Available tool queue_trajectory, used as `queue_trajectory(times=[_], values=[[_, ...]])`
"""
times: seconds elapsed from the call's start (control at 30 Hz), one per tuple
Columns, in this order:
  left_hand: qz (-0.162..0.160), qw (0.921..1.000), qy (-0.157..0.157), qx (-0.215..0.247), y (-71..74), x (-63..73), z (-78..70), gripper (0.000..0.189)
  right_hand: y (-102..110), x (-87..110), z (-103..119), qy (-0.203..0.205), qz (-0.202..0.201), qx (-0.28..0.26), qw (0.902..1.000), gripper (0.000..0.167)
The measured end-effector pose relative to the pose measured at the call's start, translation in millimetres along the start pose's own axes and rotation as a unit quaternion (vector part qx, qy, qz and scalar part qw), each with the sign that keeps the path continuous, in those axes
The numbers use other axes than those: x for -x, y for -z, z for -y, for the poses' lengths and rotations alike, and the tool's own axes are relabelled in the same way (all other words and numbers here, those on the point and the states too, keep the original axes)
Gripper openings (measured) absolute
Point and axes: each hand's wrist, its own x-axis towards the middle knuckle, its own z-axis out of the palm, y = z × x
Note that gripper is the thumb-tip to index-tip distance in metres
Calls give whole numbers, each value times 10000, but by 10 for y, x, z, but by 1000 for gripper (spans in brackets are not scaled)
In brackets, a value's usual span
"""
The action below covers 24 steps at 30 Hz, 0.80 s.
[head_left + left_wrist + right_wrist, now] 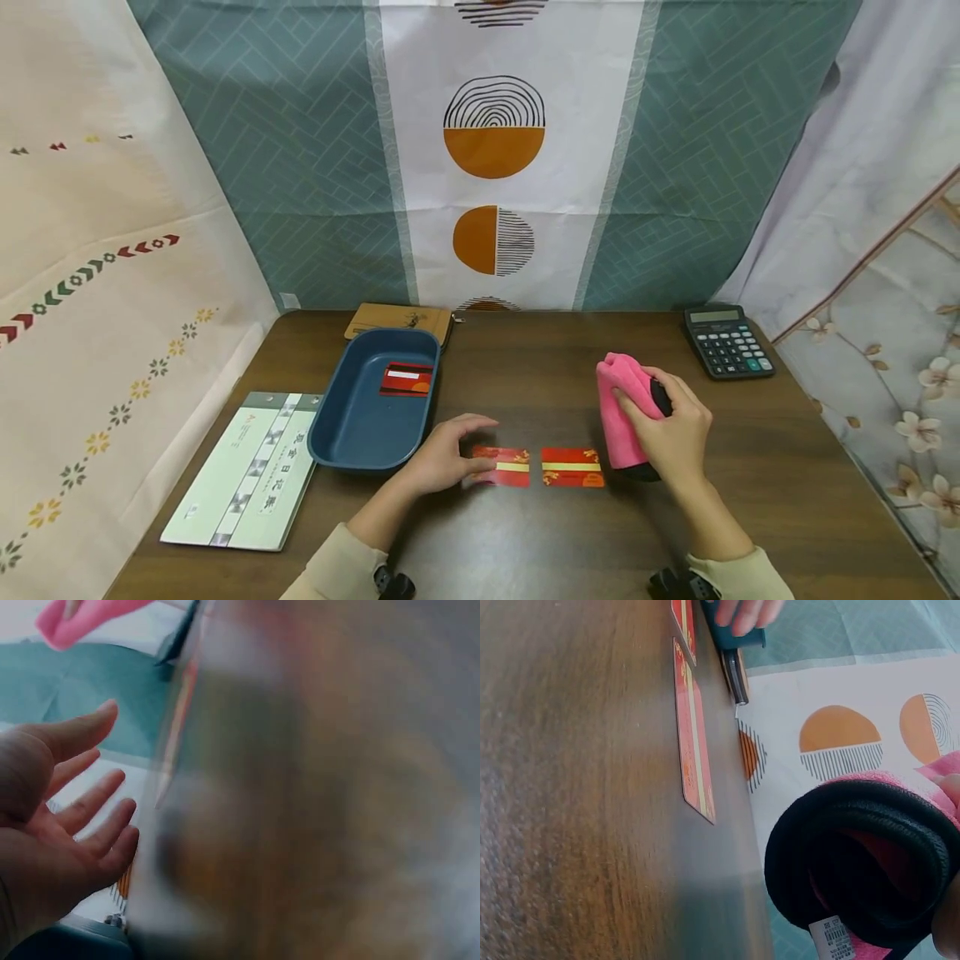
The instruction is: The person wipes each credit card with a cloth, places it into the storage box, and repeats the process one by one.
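My right hand [678, 429] grips a rolled pink cloth [621, 408] with a black edge, held above the table. In the right wrist view the roll's black end [855, 795] faces the camera, and a white barcode tag [832, 939] hangs from it. Two red cards with a yellow stripe lie side by side on the table: a left card [513, 468] and a right card [573, 467]. Beside the left card is my left hand [438, 457], its fingers loosely spread and holding nothing. Its fingertips overlap that card's left edge in the head view; whether they touch it I cannot tell.
Left of the hands stands a blue tray [352, 457] with red-and-black cards [406, 380] in it. Behind it lies a brown notebook [397, 317], and further left a pale green ledger [240, 471]. A calculator [727, 342] sits at the back right. A patterned curtain [495, 192] hangs behind the table.
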Motion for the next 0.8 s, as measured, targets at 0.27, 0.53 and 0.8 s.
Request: queue_trajectory(times=[0.27, 0.53, 0.8], values=[[262, 9932, -179, -1121, -38, 82, 104, 74, -6, 20, 1, -93, 147, 34, 9998, 48], [244, 9889, -51, -1462, -66, 89, -3, 63, -41, 29, -1, 85, 196, -1, 9998, 48], [-43, 9963, 252, -818, -93, 101, -16, 48, -67, 52, 16, 55, 282, -112, 9995, 47]])
